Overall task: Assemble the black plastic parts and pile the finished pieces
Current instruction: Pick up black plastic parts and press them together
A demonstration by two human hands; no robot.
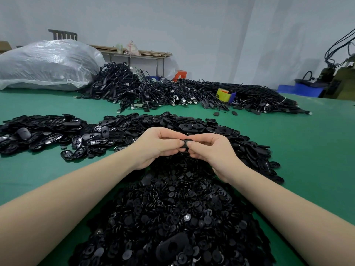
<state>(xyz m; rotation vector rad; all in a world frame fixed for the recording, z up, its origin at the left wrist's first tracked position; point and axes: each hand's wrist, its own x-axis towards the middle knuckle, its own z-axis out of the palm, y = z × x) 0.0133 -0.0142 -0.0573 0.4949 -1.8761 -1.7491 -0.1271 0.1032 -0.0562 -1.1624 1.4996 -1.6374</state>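
part (186,142): small, black, matte, mostly hidden | left hand (156,145): pinching part | right hand (212,150): pinching part

My bench (57,169) is covered in green matting, and a pale grey-white wall (192,25) rises behind it under soft, even light. Against that wall stands a long wooden shelf (134,51), with a dark chair back (62,34) showing to my far left. Blue crates (301,90) and a green machine (342,81) trailing black cables sit at the far right.

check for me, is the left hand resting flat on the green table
No, the left hand is raised over the piles, pinching a black part together with the right hand.
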